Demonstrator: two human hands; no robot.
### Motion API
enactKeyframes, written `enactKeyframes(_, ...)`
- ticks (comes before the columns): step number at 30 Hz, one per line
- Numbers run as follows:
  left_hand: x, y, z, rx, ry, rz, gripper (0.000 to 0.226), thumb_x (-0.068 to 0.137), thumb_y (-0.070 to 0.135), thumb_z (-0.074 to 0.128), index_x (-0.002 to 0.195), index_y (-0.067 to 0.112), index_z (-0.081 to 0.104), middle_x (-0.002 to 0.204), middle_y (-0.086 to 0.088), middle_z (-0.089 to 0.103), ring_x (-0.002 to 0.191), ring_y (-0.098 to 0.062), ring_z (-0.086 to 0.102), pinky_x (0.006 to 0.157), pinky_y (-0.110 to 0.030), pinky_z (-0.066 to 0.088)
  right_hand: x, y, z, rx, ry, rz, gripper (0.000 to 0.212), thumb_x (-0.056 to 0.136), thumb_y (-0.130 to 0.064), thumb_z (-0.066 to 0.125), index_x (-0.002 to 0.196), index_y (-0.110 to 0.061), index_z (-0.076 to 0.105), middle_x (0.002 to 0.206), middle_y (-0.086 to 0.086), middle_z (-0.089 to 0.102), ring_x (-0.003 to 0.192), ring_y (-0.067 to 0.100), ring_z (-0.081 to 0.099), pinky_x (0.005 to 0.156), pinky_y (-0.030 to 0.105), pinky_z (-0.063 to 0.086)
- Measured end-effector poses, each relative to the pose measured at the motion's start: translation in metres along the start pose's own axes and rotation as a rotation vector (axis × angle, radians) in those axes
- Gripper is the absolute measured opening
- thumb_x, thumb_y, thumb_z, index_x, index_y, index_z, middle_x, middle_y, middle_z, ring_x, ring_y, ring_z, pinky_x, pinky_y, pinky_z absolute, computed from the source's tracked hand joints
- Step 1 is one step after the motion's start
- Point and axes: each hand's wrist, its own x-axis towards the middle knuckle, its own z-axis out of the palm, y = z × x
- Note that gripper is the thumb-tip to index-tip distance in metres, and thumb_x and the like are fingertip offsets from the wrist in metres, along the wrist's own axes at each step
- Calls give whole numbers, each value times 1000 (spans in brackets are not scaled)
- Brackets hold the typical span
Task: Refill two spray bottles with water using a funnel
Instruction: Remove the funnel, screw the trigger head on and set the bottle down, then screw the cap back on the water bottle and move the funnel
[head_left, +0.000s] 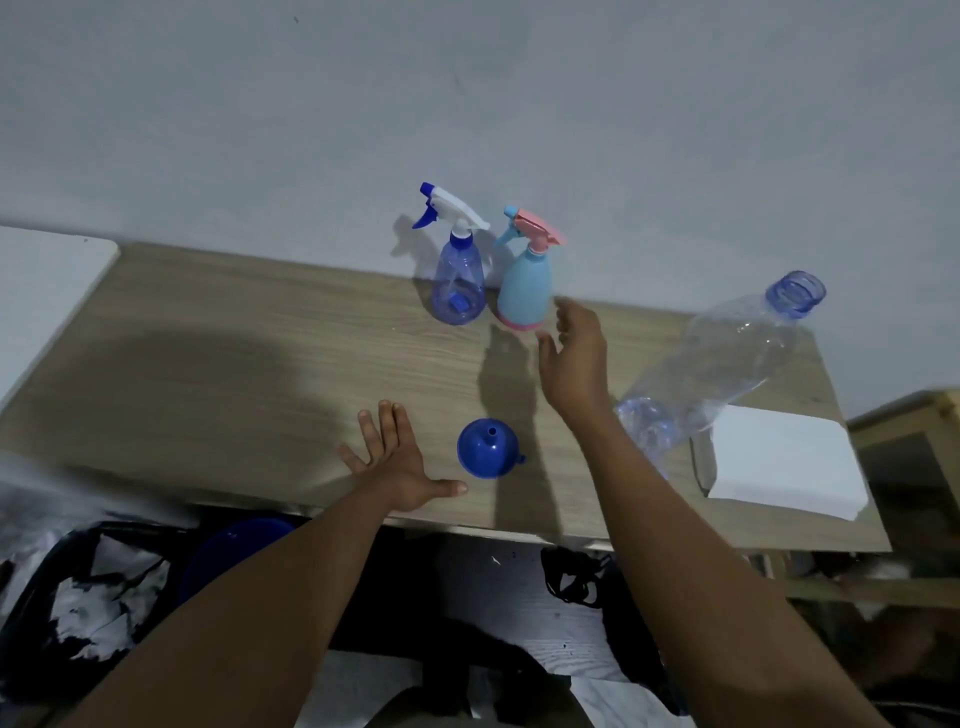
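Note:
Two spray bottles stand against the wall at the back of the wooden table (234, 338): a clear blue one (460, 286) with a white and blue trigger, and a light blue one (524, 288) with a pink trigger to its right. A blue funnel (488, 448) lies upside down near the front edge, spout up. A large clear water bottle (727, 358) without a cap stands at the right. My left hand (397, 462) rests flat on the table left of the funnel, fingers spread. My right hand (574, 358) hovers open just right of the light blue bottle, not touching it.
A white block (784, 457) sits at the table's right front corner, beside the water bottle. A white surface (47, 270) adjoins the table on the left, a wooden unit (909, 431) on the right. Dark bags and a blue lid (234, 545) lie below the front edge.

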Motion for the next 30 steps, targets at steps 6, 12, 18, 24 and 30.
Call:
enactKeyframes(6, 4, -10, 20, -99, 192, 43, 158, 37, 92, 63, 154, 16, -13, 162, -2, -24, 145, -30, -31, 119, -61, 2, -115, 60, -24, 10, -205, 219, 28, 97, -8, 50, 121, -15, 63, 114, -1, 59, 105, 15, 57, 98, 39, 49)
enactKeyframes(12, -17, 18, 32, -292, 525, 142, 107, 68, 39, 75, 154, 20, 14, 162, -4, 20, 150, -26, 13, 118, -58, 14, -146, 106, -89, -148, -48, 376, 13, 93, -7, 54, 95, -8, 67, 98, 1, 55, 89, 18, 55, 76, 24, 38)
enactKeyframes(18, -66, 130, 0, -454, 747, 503, 82, 76, 32, 69, 148, 13, 34, 152, -7, 38, 142, -24, 32, 117, -40, 25, -122, 137, -109, -207, -124, 422, 13, 85, -9, 55, 81, -11, 67, 94, 12, 65, 81, 29, 62, 71, 31, 49)
enactKeyframes(24, -95, 223, -18, -597, 593, 728, 96, 74, 48, 78, 151, 29, 24, 154, 8, 31, 142, -12, 31, 116, -37, 33, -123, 130, -125, -97, -96, 436, 12, 94, -12, 55, 85, -14, 63, 91, 9, 62, 86, 33, 63, 72, 29, 42)
enactKeyframes(30, -106, 273, -26, -628, 548, 756, 108, 65, 53, 84, 151, 27, 24, 152, 8, 38, 136, -9, 38, 112, -30, 36, -80, 80, -195, 98, 108, 293, 39, 96, -20, 63, 132, -5, 59, 124, 12, 66, 99, 21, 65, 82, 21, 44)
